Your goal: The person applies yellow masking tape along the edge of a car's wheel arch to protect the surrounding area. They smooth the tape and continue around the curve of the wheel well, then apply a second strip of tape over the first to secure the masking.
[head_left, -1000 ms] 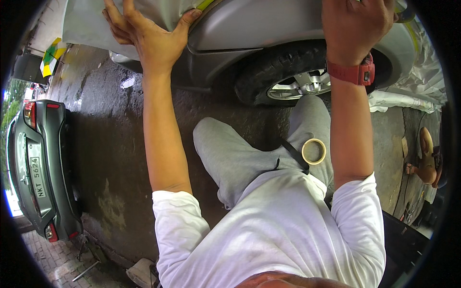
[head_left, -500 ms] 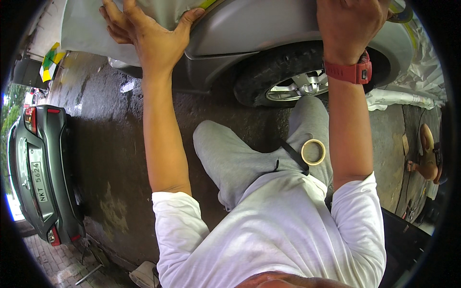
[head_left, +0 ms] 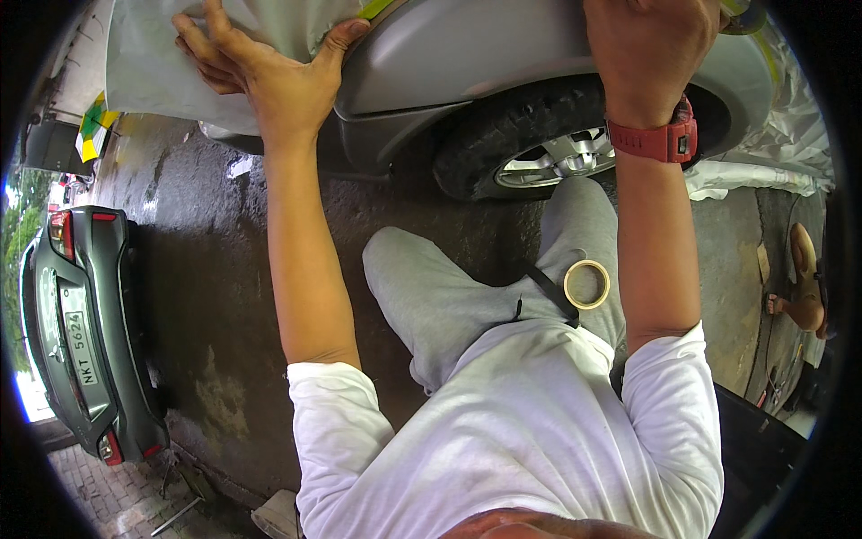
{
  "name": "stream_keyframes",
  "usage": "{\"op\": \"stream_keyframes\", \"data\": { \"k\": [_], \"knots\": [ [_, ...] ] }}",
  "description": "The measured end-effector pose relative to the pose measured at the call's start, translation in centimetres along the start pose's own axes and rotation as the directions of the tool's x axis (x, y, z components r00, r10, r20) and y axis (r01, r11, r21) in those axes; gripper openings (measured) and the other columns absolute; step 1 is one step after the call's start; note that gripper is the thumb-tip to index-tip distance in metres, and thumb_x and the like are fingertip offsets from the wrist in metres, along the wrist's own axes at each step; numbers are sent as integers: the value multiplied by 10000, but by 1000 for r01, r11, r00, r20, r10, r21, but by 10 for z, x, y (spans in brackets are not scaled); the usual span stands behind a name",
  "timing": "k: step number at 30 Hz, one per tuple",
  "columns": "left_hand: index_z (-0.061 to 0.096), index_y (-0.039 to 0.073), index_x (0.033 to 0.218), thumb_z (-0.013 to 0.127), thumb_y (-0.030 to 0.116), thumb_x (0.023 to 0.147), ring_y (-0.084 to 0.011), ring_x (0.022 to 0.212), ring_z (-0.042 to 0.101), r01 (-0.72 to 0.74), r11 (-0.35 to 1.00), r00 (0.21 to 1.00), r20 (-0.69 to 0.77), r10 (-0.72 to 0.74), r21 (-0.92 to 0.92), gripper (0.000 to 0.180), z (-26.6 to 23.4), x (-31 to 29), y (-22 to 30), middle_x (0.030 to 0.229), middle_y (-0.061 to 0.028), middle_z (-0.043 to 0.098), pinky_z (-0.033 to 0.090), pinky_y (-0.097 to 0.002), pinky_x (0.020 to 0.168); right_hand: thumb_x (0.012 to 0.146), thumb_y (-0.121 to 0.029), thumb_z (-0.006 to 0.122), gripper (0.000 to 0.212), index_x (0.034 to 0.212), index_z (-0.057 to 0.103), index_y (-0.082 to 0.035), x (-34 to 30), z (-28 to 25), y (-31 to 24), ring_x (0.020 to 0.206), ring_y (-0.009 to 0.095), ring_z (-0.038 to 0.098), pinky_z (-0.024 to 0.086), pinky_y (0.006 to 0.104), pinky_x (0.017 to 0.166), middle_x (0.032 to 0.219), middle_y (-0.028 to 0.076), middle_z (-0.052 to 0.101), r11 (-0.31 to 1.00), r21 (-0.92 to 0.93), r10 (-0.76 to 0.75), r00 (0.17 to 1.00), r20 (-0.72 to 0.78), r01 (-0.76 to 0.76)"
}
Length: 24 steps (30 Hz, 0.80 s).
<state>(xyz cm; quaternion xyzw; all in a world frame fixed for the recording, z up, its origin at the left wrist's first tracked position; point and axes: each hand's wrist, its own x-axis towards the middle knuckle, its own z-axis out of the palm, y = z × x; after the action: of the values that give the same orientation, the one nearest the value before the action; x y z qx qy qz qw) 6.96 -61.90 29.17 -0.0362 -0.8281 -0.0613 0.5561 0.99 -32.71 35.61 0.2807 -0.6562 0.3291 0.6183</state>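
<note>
Under the left hand [head_left: 285,85], the pale sheet [head_left: 148,72] looked like smooth paper or thin plastic with a faint sheen and soft creases. Between the hands, the grey body panel [head_left: 467,49] showed a smooth satin paint. To the lower left of the right hand [head_left: 651,56], the tyre [head_left: 478,144] was rough matt black rubber around a glossy silvery metal rim [head_left: 567,163]; just behind that hand, the red watch strap [head_left: 636,141] looked like matt plastic. Below both hands, the trousers [head_left: 435,292] were matt cloth, the floor [head_left: 211,278] rough with glossy patches

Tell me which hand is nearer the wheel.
Right. The right hand is just above the wheel; the left hand is farther off to its left, on the grey sheet.
</note>
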Motion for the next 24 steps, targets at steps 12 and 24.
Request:
{"op": "stream_keyframes", "data": {
  "k": [12, 24],
  "knots": [
    [43, 101, 1689, 972, 632, 650, -529, 1600, -73, 29, 997, 999, 42, -26, -75, 1491, -4, 12, 16, 1676, -419, -61, 1, -688, 1236, 826, -33, 827, 148, 874, 690, -3, 3, 3, -4, 859, 359, 613, 474, 441, 773, 910, 174, 627, 994, 51, 96, 995, -20, -95],
    [9, 121, 1699, 967, 619, 668, -550, 1588, -156, 30, 999, 997, 68, -28, -27, 1493, -6, 20, 23, 1688, -409, -134, -58, -715, 1225, 821, -56, 843, 168, 866, 686, -15, -1, 8, 7, 860, 368, 607, 470, 451, 780, 897, 162, 631, 997, 16, 72, 996, -50, -72]
  ]
}}
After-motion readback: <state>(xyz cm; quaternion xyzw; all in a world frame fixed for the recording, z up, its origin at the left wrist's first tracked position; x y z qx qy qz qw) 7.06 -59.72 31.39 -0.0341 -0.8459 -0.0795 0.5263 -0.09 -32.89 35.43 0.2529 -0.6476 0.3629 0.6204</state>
